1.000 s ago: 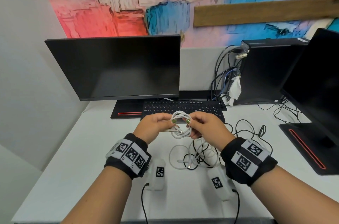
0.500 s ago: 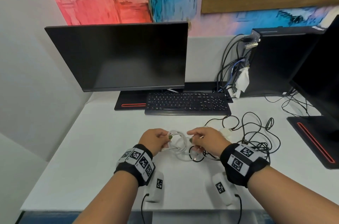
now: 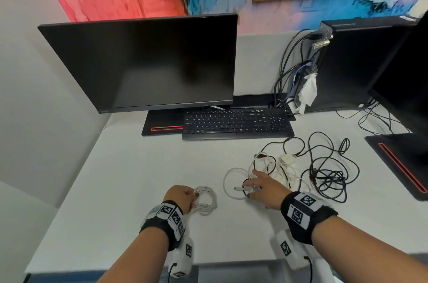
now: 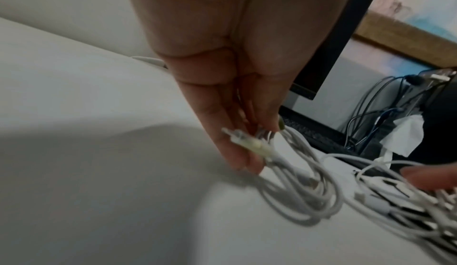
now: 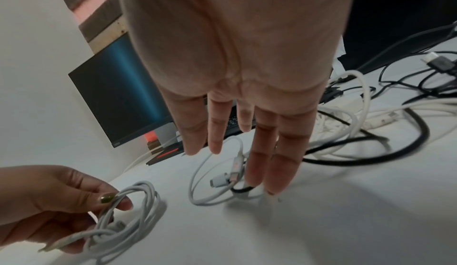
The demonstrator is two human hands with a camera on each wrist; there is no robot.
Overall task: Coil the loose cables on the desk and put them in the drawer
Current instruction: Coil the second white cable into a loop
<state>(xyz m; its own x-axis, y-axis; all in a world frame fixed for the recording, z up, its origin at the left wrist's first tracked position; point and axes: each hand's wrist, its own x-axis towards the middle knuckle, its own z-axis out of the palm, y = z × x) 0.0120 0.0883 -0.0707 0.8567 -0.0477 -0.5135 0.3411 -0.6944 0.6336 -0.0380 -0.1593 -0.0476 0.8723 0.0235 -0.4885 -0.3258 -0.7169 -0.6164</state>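
Note:
My left hand (image 3: 185, 197) pinches a coiled white cable (image 3: 206, 200) that lies on the white desk (image 3: 129, 190) near the front; the coiled white cable (image 4: 296, 183) shows under the left hand's thumb in the left wrist view, and the same coil (image 5: 128, 208) appears at lower left in the right wrist view. My right hand (image 3: 259, 186) is spread with straight fingers over a loose white cable (image 3: 234, 180), its fingertips (image 5: 272, 183) by that cable's connectors (image 5: 222, 179). A tangle of black cables (image 3: 328, 174) and more white cable (image 3: 284, 167) lies to the right.
A black keyboard (image 3: 236, 121) and a monitor (image 3: 143, 62) stand behind the hands. A second monitor's base (image 3: 403, 162) sits at the right edge, a computer tower (image 3: 356, 62) at the back right. An open grey drawer (image 3: 238, 271) shows below the desk's front edge.
Both hands lowered the coiled white cable from in front of the keyboard to the desk. My right hand let go of it and moved right onto the loose white cable.

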